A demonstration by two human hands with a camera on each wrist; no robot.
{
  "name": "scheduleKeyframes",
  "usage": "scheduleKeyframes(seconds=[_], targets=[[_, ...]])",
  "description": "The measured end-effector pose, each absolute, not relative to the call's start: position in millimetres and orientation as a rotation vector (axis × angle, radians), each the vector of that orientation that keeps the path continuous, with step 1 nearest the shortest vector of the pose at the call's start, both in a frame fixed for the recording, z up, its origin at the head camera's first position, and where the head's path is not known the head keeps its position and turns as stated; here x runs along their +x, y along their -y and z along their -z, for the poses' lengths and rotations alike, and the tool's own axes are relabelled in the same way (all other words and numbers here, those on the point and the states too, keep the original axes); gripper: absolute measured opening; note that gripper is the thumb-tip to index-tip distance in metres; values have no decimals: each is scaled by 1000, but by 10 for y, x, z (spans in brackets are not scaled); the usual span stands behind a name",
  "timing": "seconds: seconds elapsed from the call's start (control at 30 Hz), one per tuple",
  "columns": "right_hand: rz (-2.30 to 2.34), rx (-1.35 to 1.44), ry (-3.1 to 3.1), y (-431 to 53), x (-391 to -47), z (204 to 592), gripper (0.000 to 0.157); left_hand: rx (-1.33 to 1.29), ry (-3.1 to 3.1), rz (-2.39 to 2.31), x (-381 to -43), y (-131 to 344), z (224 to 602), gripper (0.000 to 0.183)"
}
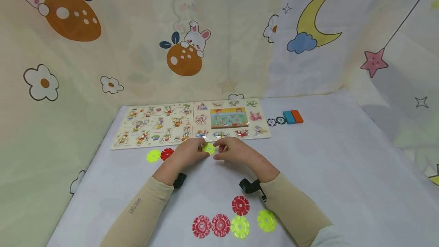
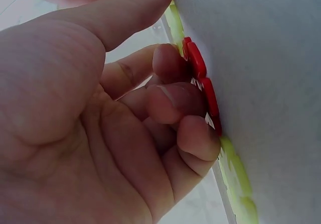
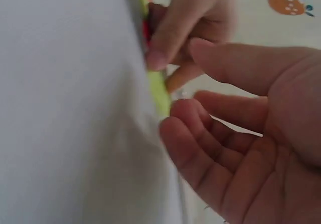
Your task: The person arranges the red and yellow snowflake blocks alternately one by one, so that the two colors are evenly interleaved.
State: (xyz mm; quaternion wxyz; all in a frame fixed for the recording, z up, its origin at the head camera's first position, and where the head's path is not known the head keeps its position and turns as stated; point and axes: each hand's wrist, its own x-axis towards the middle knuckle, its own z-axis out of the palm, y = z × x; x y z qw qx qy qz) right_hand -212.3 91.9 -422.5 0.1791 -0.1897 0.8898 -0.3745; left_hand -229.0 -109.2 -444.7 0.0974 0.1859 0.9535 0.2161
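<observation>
In the head view, my left hand (image 1: 188, 152) pinches a yellow-green, notched plastic disc (image 1: 209, 148) between thumb and forefinger, low at the table. Its other fingers curl beside a red disc (image 2: 211, 97) in the left wrist view; another yellow-green disc (image 2: 236, 176) follows in that row. From the head view, the row's left end shows a yellow-green disc (image 1: 153, 156) and a partly covered red disc (image 1: 167, 154); my left hand hides what lies between. My right hand (image 1: 236, 150) hovers just right of the pinched disc, fingers loosely bent and apart, holding nothing.
Behind the row lies a cream picture puzzle board (image 1: 193, 125) with a small picture block (image 1: 229, 118). Black-and-white chips (image 1: 276, 121) and a blue-orange block (image 1: 293, 117) lie to its right. Nearer me are red discs (image 1: 221, 225) and yellow-green discs (image 1: 240, 227).
</observation>
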Motion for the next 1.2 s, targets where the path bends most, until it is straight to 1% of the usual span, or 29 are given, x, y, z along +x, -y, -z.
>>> scheduleKeyframes(seconds=[0.1,0.23,0.33,0.47,0.53,0.7,0.8,0.97,1.1,1.2], targets=[[1034,-659,-2444,-906,-2012,4117,36,545,-2830,-638,-2294,1099,4431,32],[946,-916,-2322,-771,-1795,4025,28,530,-2821,-657,-2295,1103,4421,34],[834,-1063,-2238,-633,-1606,4006,25,521,-2796,-692,-2299,1104,4427,35],[678,-1180,-2151,-466,-1368,4018,24,508,-2798,-697,-2312,1106,4442,36],[585,-1203,-2132,-398,-1257,4035,24,507,-2802,-692,-2319,1105,4450,37],[355,-1208,-2201,-288,-1047,4120,31,505,-2780,-709,-2326,1105,4456,36],[284,-1209,-2274,-241,-989,4162,34,498,-2774,-720,-2323,1110,4454,35],[215,-1185,-2320,-196,-959,4184,30,504,-2770,-720,-2313,1114,4454,34],[253,-1181,-2293,-212,-969,4148,27,503,-2773,-724,-2308,1120,4459,34],[445,-1170,-2214,-275,-1028,4084,24,508,-2781,-725,-2311,1124,4470,34]])
